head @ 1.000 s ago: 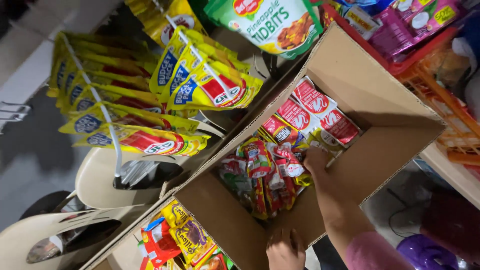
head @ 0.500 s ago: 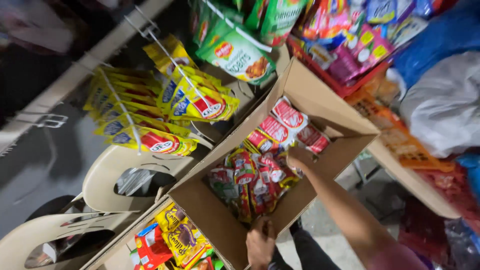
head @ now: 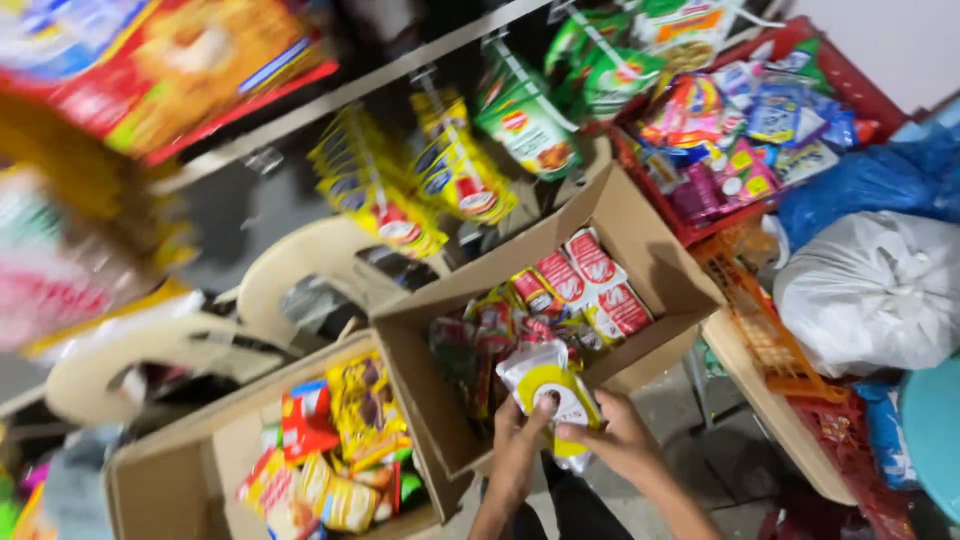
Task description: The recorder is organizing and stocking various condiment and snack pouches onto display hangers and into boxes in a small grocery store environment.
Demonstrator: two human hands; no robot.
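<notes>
The white-and-yellow packet [head: 548, 392] is clamped by left hand [head: 517, 447] and right hand [head: 615, 437]; it should be kept level above the cardboard box [head: 655, 262].

Bright, even indoor light; heavy motion blur at left, sharper centre.

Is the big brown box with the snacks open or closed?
Open. The cardboard box has its flaps spread out, and red packets show inside. Both hands, left hand and right hand, hold a white-and-yellow packet.
</notes>
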